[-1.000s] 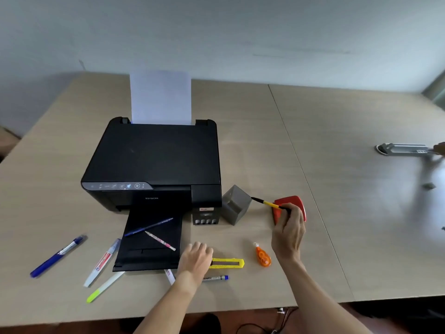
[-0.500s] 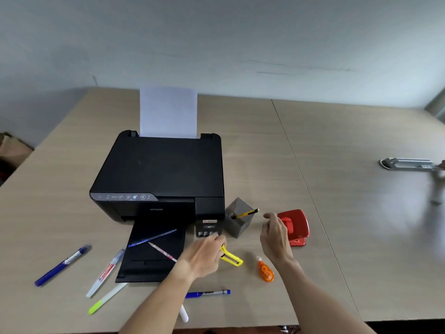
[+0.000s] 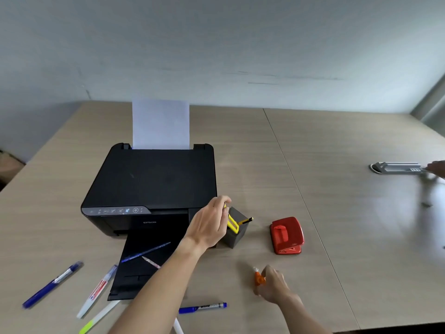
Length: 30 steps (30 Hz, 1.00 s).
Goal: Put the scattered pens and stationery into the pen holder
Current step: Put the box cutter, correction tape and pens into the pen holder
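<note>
- Two hands are working: our left hand (image 3: 209, 224) is pinching the yellow cutter (image 3: 232, 221) at its top, and the lower end is hanging at the rim of the grey pen holder (image 3: 237, 229).
- We are seeing a yellow-black pencil (image 3: 246, 221) leaning out of the holder.
- Our right hand (image 3: 273, 284) is closing its fingers on the orange correction tape (image 3: 259, 278), which seems to be touching the table (image 3: 337, 225).
- A blue marker (image 3: 202, 308) is lying near the front edge.

Black printer (image 3: 154, 184), red hole punch (image 3: 286, 235)
</note>
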{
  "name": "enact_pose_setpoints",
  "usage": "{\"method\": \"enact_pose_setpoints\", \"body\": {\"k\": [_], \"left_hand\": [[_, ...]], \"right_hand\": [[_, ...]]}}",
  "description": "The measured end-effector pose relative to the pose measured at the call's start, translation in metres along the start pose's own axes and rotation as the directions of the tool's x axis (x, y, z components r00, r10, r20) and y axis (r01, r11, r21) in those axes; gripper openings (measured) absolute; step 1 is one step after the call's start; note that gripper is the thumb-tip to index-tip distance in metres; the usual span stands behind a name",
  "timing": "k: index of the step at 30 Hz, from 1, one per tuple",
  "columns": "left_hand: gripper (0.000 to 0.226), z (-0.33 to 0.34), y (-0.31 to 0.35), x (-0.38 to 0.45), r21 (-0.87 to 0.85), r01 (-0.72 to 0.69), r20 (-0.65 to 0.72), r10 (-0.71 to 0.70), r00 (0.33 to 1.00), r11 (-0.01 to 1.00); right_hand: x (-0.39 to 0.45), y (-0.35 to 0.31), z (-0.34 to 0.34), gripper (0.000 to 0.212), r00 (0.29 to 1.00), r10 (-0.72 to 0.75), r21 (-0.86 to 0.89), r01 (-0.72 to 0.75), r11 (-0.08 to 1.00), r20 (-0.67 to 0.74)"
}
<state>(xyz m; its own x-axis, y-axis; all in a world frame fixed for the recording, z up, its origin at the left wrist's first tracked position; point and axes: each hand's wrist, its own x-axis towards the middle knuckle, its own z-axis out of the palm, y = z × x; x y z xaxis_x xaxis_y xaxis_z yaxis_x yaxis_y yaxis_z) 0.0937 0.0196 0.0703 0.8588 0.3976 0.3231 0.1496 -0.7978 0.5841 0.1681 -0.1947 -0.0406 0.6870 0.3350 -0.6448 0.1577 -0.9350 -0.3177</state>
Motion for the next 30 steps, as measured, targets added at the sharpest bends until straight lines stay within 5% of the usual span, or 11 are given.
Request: {"method": "enact_pose_setpoints", "body": {"k": [5, 14, 21, 30], "left_hand": [[0.017, 0.014, -0.001, 0.006, 0.162, -0.012, 0.005, 0.012, 1.0, 0.987], [0.031, 0.041, -0.005, 0.006, 0.575, -0.174, 0.321, -0.025, 0.947, 0.799], [0.02, 0.041, -0.003, 0.003, 0.538, -0.166, 0.33, -0.026, 0.943, 0.826], [0.012, 0.023, -0.012, -0.027, 0.259, -0.084, 0.272, 0.011, 0.962, 0.962]], "right_hand": [[-0.004, 0.009, 0.016, 0.023, 0.994, -0.052, 0.028, 0.055, 0.998, -0.096], [-0.003, 0.002, -0.012, 0.022, 0.932, -0.073, 0.279, 0.18, 0.943, -0.355], [0.003, -0.018, -0.05, 0.015, 0.859, -0.17, 0.241, 0.317, 0.917, -0.483], [-0.002, -0.055, -0.081, 0.005, 0.747, -0.357, 0.119, 0.499, 0.858, -0.561]]}}
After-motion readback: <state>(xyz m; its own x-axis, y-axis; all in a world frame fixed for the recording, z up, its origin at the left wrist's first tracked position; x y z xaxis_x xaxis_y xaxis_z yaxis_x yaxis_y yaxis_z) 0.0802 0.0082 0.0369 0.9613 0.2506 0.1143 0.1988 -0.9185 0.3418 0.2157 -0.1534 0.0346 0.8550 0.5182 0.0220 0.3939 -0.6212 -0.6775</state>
